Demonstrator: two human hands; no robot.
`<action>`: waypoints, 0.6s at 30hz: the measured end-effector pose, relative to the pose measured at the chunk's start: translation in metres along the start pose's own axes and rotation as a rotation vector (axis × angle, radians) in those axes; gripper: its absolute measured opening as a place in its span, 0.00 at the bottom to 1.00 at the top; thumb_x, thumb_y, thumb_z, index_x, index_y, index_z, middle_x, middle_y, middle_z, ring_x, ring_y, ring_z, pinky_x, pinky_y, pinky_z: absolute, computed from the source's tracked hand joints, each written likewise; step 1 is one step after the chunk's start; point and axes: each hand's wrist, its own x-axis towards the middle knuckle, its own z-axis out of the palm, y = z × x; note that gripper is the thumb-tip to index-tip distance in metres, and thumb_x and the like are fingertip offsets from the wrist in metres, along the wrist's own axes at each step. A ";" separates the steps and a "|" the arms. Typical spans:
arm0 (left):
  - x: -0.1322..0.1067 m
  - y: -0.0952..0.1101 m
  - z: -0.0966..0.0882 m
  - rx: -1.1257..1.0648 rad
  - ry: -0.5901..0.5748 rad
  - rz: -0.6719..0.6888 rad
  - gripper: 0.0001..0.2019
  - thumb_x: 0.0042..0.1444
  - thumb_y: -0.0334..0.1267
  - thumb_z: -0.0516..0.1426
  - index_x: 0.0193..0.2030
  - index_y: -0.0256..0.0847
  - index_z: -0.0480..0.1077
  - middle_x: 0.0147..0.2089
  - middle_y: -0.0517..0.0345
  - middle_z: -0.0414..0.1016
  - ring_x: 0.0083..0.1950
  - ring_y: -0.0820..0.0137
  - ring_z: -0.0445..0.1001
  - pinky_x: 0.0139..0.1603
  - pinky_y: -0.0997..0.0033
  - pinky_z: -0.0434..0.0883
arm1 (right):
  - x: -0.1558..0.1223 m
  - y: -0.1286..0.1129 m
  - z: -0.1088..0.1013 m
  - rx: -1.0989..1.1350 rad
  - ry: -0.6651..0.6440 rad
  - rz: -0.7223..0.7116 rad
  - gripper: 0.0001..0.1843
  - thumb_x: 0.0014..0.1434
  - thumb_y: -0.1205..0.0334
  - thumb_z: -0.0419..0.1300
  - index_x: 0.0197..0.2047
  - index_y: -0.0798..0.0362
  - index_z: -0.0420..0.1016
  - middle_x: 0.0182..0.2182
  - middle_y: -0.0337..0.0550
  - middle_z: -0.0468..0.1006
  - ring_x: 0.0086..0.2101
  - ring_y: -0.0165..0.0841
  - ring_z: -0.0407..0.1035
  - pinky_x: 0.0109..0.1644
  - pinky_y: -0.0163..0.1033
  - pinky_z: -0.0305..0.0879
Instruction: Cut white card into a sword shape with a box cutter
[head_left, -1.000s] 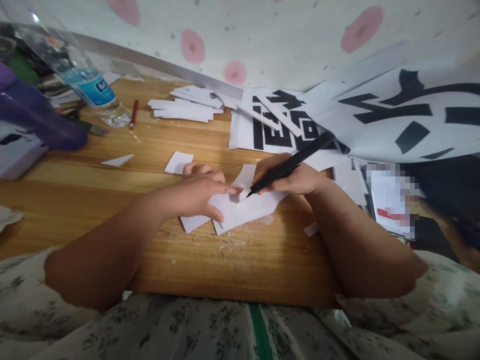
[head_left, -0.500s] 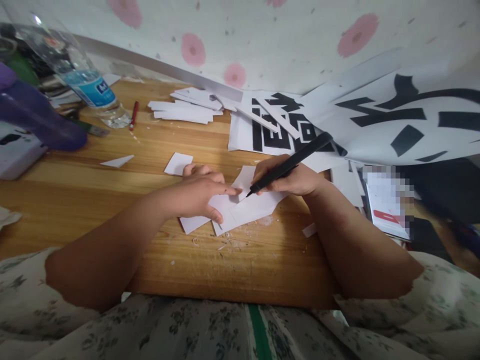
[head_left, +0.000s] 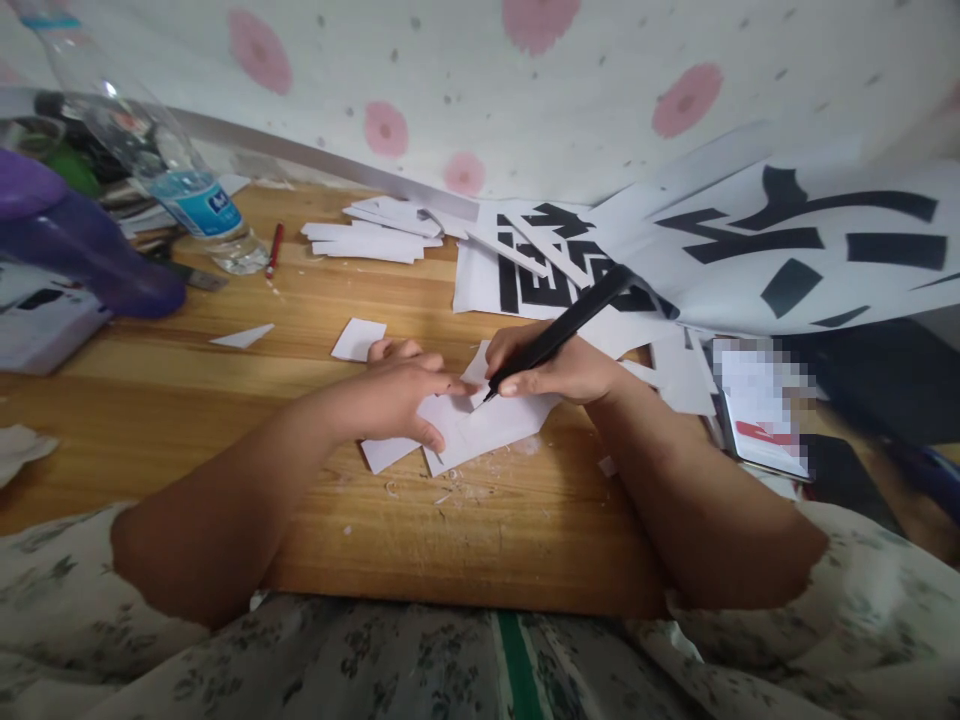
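Observation:
My right hand [head_left: 559,368] grips a long black craft knife [head_left: 562,328] like a pen, its tip down on a white paper piece [head_left: 480,425] lying on the wooden table [head_left: 315,500]. My left hand [head_left: 397,395] presses flat on the same paper, index finger stretched toward the knife tip, thumb on the lower edge. A second white scrap pokes out under my left hand. Small paper shavings lie just below the piece.
Sheets with big black characters [head_left: 787,250] cover the right back. A stack of white strips [head_left: 375,232], a red pen [head_left: 275,248], a water bottle [head_left: 180,190], a purple object [head_left: 82,250], loose scraps [head_left: 358,338] and a phone [head_left: 761,410] lie around.
The view has shifted downward and a little left. My right hand and the knife tip have edged slightly left along the paper; my left hand keeps holding it down.

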 end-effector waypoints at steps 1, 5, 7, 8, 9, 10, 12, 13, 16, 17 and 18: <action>-0.001 0.001 -0.001 0.000 0.008 0.006 0.26 0.52 0.50 0.61 0.59 0.56 0.68 0.45 0.57 0.69 0.53 0.54 0.60 0.52 0.54 0.53 | 0.001 -0.002 0.005 -0.031 0.060 0.016 0.15 0.47 0.54 0.71 0.31 0.57 0.77 0.27 0.39 0.77 0.29 0.27 0.67 0.31 0.33 0.62; 0.002 0.000 0.000 0.007 -0.032 -0.039 0.28 0.48 0.53 0.63 0.57 0.56 0.69 0.49 0.54 0.70 0.55 0.51 0.59 0.55 0.50 0.53 | 0.007 -0.010 0.026 -0.187 0.228 0.088 0.15 0.44 0.54 0.71 0.25 0.56 0.73 0.21 0.36 0.72 0.25 0.26 0.62 0.26 0.33 0.57; 0.005 -0.002 0.002 0.006 -0.046 -0.054 0.29 0.45 0.55 0.65 0.56 0.55 0.71 0.50 0.52 0.70 0.56 0.48 0.58 0.55 0.48 0.52 | 0.009 -0.012 0.033 -0.237 0.284 0.123 0.12 0.44 0.58 0.69 0.23 0.55 0.71 0.20 0.34 0.70 0.24 0.26 0.61 0.25 0.33 0.55; 0.006 -0.003 0.004 0.003 -0.040 -0.048 0.29 0.45 0.55 0.65 0.55 0.56 0.71 0.50 0.52 0.70 0.57 0.48 0.58 0.56 0.48 0.52 | 0.010 -0.012 0.035 -0.240 0.306 0.138 0.11 0.44 0.60 0.68 0.22 0.55 0.70 0.19 0.34 0.69 0.24 0.26 0.61 0.25 0.33 0.55; 0.006 -0.004 0.005 -0.002 -0.036 -0.043 0.29 0.45 0.55 0.65 0.55 0.56 0.71 0.50 0.52 0.71 0.56 0.48 0.58 0.55 0.48 0.52 | 0.011 -0.011 0.036 -0.230 0.326 0.149 0.10 0.43 0.62 0.67 0.21 0.54 0.69 0.19 0.34 0.69 0.24 0.26 0.61 0.25 0.33 0.55; 0.007 -0.005 0.005 -0.007 -0.032 -0.035 0.29 0.45 0.56 0.65 0.56 0.57 0.71 0.49 0.53 0.71 0.56 0.49 0.59 0.55 0.48 0.52 | 0.012 -0.011 0.037 -0.216 0.344 0.158 0.10 0.43 0.62 0.67 0.20 0.54 0.69 0.19 0.34 0.69 0.24 0.26 0.61 0.26 0.33 0.55; 0.006 -0.006 0.006 -0.010 -0.025 -0.028 0.29 0.46 0.56 0.65 0.57 0.58 0.70 0.49 0.53 0.71 0.55 0.51 0.59 0.55 0.48 0.52 | 0.012 -0.009 0.039 -0.189 0.372 0.165 0.11 0.43 0.63 0.67 0.19 0.54 0.67 0.19 0.34 0.68 0.24 0.26 0.61 0.26 0.34 0.56; 0.006 -0.005 0.006 -0.008 -0.028 -0.032 0.30 0.46 0.55 0.65 0.57 0.58 0.70 0.50 0.53 0.71 0.55 0.51 0.59 0.55 0.48 0.52 | 0.012 -0.008 0.039 -0.177 0.375 0.163 0.12 0.43 0.63 0.67 0.19 0.54 0.67 0.19 0.34 0.68 0.24 0.26 0.61 0.26 0.34 0.56; 0.005 -0.003 0.004 -0.005 -0.040 -0.047 0.30 0.47 0.54 0.65 0.58 0.57 0.69 0.52 0.51 0.71 0.56 0.51 0.58 0.55 0.49 0.52 | 0.010 -0.009 0.037 -0.126 0.371 0.108 0.12 0.43 0.63 0.68 0.19 0.54 0.68 0.18 0.34 0.68 0.23 0.25 0.61 0.25 0.33 0.56; 0.004 -0.002 0.003 -0.007 -0.043 -0.049 0.30 0.47 0.54 0.65 0.59 0.58 0.69 0.53 0.52 0.70 0.56 0.51 0.58 0.55 0.49 0.51 | 0.009 -0.010 0.036 -0.086 0.395 0.066 0.13 0.44 0.62 0.69 0.19 0.54 0.68 0.18 0.33 0.67 0.22 0.24 0.60 0.24 0.32 0.55; 0.004 -0.001 0.003 -0.010 -0.045 -0.051 0.31 0.47 0.53 0.65 0.60 0.60 0.67 0.55 0.53 0.70 0.57 0.51 0.57 0.56 0.50 0.51 | 0.007 -0.012 0.034 -0.033 0.439 0.012 0.14 0.44 0.61 0.69 0.18 0.54 0.68 0.17 0.33 0.67 0.21 0.24 0.60 0.23 0.32 0.55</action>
